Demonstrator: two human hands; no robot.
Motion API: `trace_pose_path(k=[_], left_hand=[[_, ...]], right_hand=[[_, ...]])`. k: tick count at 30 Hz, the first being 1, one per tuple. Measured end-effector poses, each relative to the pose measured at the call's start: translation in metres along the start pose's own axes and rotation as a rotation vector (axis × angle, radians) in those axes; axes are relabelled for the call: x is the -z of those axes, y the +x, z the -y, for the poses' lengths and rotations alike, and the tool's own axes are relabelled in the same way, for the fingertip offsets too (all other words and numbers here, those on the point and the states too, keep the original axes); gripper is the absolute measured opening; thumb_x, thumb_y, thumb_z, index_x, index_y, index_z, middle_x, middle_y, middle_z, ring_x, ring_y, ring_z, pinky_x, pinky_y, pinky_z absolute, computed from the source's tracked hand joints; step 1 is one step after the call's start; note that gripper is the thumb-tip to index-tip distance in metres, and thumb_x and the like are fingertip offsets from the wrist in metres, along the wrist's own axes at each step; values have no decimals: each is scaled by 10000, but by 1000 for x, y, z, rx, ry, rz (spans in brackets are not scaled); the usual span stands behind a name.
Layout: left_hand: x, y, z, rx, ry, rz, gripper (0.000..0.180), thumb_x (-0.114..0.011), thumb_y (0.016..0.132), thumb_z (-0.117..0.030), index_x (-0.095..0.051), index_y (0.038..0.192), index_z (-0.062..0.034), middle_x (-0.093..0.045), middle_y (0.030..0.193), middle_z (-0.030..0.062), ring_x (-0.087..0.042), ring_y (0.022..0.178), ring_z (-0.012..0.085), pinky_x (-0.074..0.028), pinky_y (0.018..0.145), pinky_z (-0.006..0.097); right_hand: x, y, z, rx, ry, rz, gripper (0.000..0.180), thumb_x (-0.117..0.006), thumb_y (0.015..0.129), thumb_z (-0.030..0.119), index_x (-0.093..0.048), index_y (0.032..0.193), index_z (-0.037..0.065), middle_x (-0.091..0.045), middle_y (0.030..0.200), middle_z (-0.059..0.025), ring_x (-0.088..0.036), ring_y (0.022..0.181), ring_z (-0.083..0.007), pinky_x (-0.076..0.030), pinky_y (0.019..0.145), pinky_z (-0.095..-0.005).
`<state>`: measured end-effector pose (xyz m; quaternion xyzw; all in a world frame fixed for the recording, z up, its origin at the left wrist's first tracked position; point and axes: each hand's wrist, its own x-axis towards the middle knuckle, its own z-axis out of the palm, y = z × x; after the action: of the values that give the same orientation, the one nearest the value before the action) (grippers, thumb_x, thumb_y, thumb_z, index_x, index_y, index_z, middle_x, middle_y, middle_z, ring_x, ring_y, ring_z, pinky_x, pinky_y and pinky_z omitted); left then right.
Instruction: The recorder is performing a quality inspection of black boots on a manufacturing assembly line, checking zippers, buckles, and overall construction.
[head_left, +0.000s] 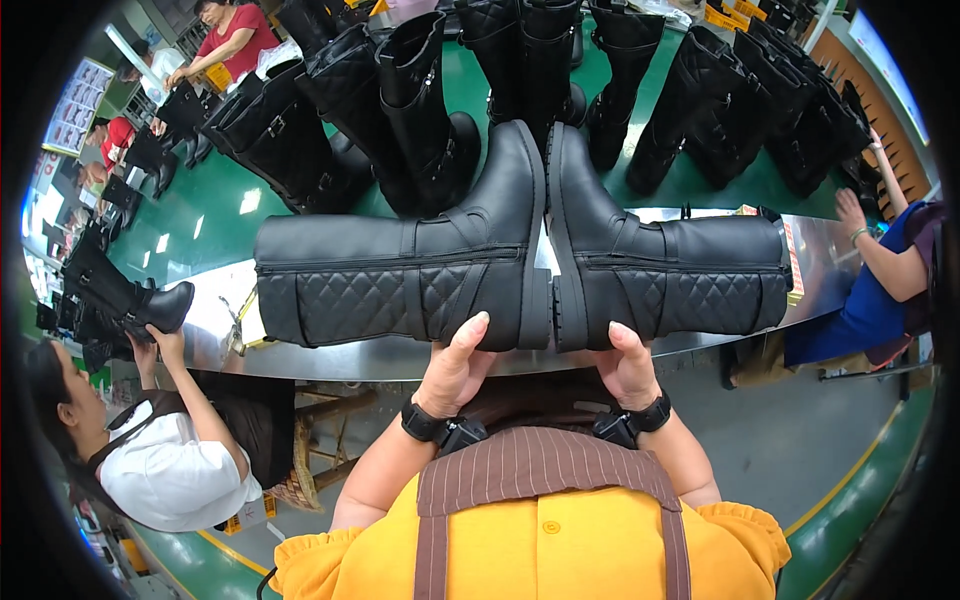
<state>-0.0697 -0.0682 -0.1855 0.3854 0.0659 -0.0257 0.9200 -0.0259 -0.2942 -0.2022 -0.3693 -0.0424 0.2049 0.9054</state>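
Two tall black leather boots lie on their sides, held up in front of me with their soles turned to each other. My left hand grips the left boot near its heel, thumb on top and the other fingers hidden beneath. My right hand holds the right boot the same way, by the heel. Each boot has a quilted shaft panel, a strap and a long zip. Their toes point away from me, and the soles touch or nearly touch along the middle.
Several black boots stand on the green table beyond a metal edge strip. A co-worker at left lifts a black boot. Another person's arm reaches in at right. More people work at the far left.
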Motion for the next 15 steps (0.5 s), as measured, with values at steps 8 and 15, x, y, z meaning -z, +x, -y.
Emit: trace_pose_path(k=[8, 15], left_hand=[[-4, -1, 9, 20, -25, 16, 495, -627, 931, -309, -539, 1313, -6, -613, 1282, 105, -561, 1214, 243, -405, 1083, 436], [4, -3, 15, 53, -21, 59, 533, -647, 907, -298, -522, 1337, -9, -590, 1320, 110, -543, 1236, 258, -380, 1097, 450]], right_hand=[[5, -4, -1, -48, 2, -26, 426, -648, 862, 267, -632, 1196, 2, -661, 1206, -104, -608, 1139, -235, -432, 1042, -385], [25, -9, -7, -49, -10, -8, 491, -669, 845, 192, -568, 1286, 3, -629, 1249, -108, -582, 1173, -245, -435, 1050, -404]])
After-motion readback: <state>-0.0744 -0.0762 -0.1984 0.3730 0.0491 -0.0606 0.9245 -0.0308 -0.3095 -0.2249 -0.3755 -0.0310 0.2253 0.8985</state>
